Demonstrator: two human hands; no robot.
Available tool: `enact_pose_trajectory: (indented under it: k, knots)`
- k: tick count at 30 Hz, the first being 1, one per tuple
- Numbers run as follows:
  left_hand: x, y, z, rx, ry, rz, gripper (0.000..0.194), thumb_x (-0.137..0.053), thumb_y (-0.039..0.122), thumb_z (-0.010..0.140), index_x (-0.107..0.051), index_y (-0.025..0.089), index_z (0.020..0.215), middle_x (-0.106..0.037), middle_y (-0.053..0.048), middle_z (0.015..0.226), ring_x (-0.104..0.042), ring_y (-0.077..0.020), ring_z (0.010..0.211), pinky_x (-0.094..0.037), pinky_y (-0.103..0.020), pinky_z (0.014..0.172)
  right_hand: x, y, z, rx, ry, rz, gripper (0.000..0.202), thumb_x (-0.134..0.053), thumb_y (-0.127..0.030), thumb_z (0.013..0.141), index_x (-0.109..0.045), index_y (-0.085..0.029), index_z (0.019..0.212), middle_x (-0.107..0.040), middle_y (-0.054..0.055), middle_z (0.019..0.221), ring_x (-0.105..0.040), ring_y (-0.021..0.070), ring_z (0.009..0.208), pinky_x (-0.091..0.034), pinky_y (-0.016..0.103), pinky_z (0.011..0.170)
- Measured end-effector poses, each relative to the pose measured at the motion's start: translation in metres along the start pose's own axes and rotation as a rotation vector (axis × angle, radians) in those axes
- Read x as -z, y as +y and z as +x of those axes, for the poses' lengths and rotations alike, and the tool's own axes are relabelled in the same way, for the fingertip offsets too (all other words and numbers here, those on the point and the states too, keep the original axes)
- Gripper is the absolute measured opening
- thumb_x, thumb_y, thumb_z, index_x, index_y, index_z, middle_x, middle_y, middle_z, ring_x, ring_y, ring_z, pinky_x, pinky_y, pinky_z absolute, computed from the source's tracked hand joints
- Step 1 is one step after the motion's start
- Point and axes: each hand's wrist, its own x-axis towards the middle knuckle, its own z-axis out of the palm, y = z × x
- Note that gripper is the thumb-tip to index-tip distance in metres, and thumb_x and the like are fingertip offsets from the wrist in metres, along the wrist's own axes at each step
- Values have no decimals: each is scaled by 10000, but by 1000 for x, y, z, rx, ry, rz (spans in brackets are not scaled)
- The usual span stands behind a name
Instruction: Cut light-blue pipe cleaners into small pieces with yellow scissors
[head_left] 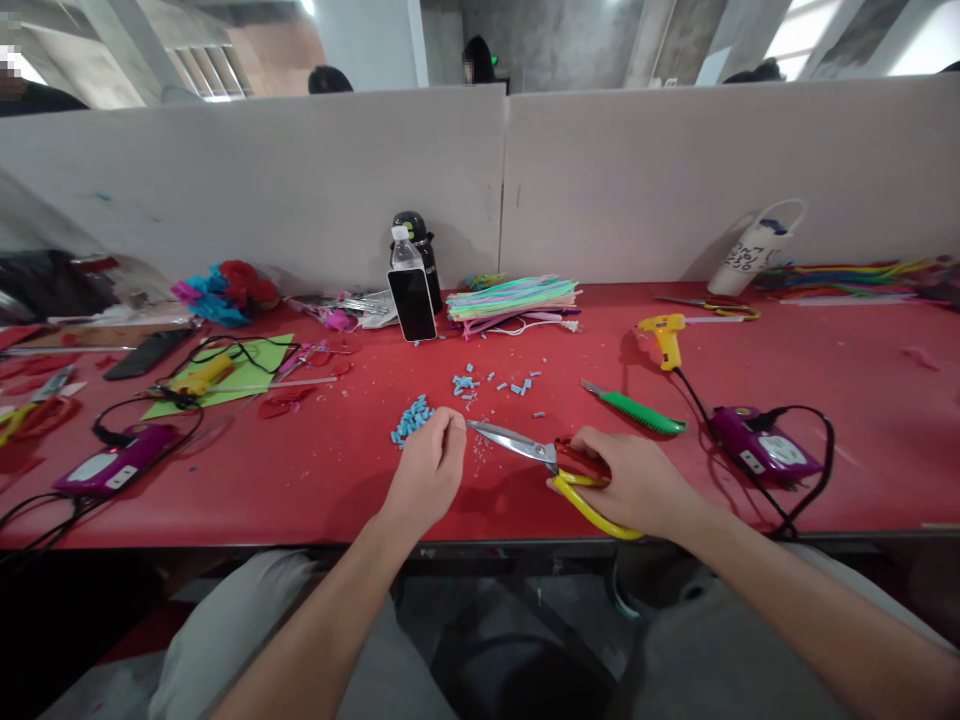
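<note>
My right hand (630,480) grips the red and yellow handles of a pair of scissors (517,441), whose blades point left and look closed or nearly so. Right at the blade tips is my left hand (433,462), its fingers pinched together; whatever they hold is hidden or too small to name. Beside the left fingers lies a pile of short blue cut pieces (411,420). More blue pieces (465,382) are scattered just beyond the blades, among tiny pale crumbs. A green utility knife (641,411) rests beyond my right hand.
A phone (412,305) leans against bottles behind the pieces, near a bundle of pastel pipe cleaners (514,300). On the right are a yellow glue gun (664,340), a purple power box (765,447) with cords, and a white bottle (750,257). A grey partition (300,190) stands behind the red table (285,500).
</note>
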Motion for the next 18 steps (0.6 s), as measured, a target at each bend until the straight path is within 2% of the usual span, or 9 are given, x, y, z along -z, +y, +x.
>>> enact_pose_trajectory:
  k: [18]
  knots:
    - [0,-1,1,16,-1,-14,324,-333,357,981,-443,193,724,-481,26,626,-472,-125,592,-333,-268,589,0,0,0,-2,6,1,373,-573,-610,787,-563,-245,862,-639,-9,681,-564,157,589,-274,255,534]
